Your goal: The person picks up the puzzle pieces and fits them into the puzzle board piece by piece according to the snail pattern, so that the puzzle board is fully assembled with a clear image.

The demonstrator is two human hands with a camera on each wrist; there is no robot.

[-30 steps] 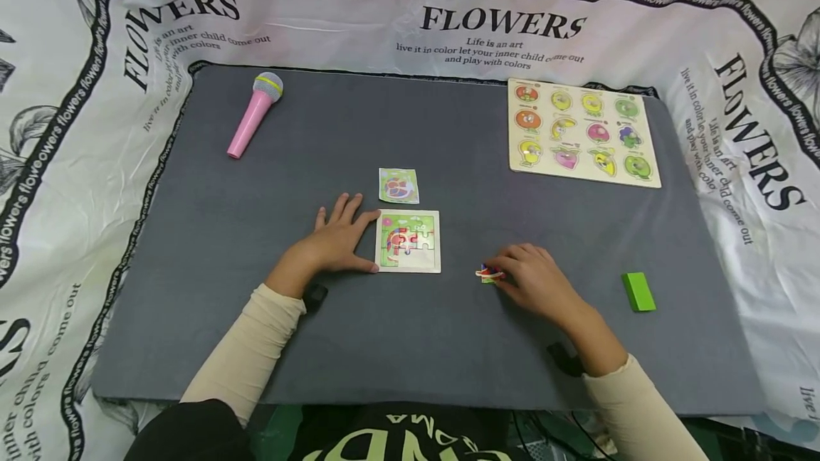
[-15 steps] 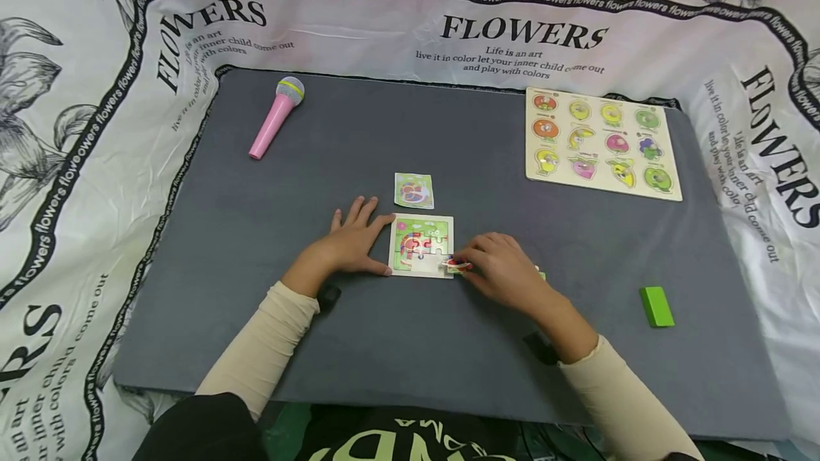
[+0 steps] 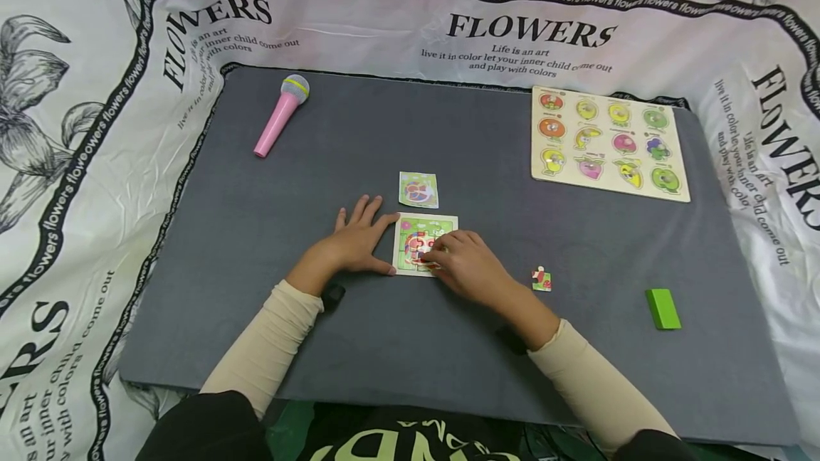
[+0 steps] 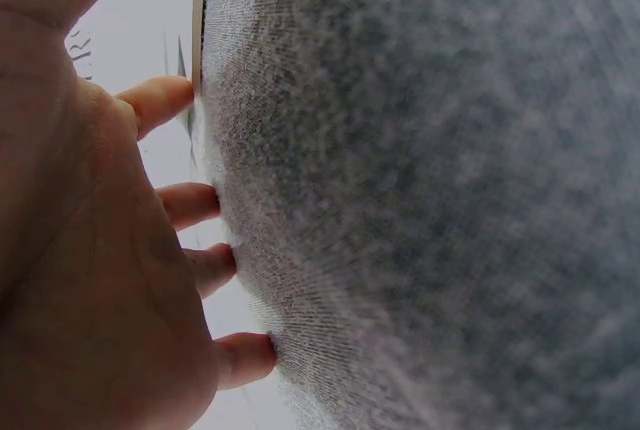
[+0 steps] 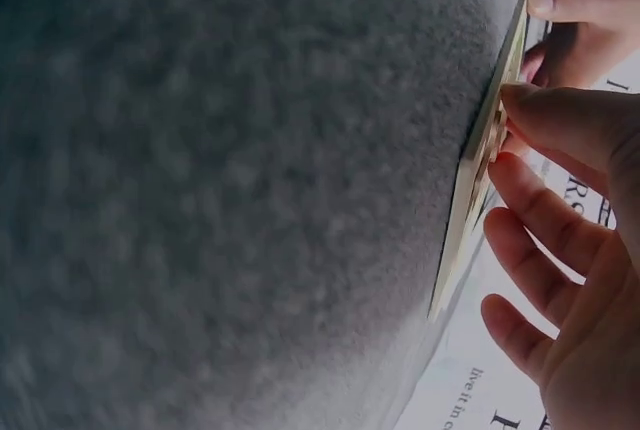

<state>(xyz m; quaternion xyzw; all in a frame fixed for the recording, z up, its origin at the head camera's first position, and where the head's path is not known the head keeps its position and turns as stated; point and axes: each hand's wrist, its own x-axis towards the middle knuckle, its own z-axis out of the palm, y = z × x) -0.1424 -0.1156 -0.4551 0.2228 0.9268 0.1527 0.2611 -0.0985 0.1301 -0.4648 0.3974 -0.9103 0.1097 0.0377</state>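
A small square jigsaw puzzle in a pale frame [image 3: 411,271] lies flat on the grey table, with a green and red picture. Against the frame's left side rests my left hand [image 3: 349,242], fingers spread, thumb and index finger touching its left corners. My right hand [image 3: 466,265] is over the frame's right part, pinching a puzzle piece that its fingers mostly hide. In the right wrist view, the right thumb and fingers [image 5: 520,185] meet at the puzzle's surface. Another loose puzzle piece [image 3: 541,279] lies on the table, right of the right hand.
A small picture card [image 3: 418,190] lies just beyond the frame. A pink toy microphone [image 3: 279,118] is at the back left, and a fruit board [image 3: 608,183] at the back right. A green block [image 3: 663,309] sits at the right.
My right hand has moved left, carrying a puzzle piece from the table onto the framed puzzle, and another loose piece has come into sight. The left hand has stayed at the frame.
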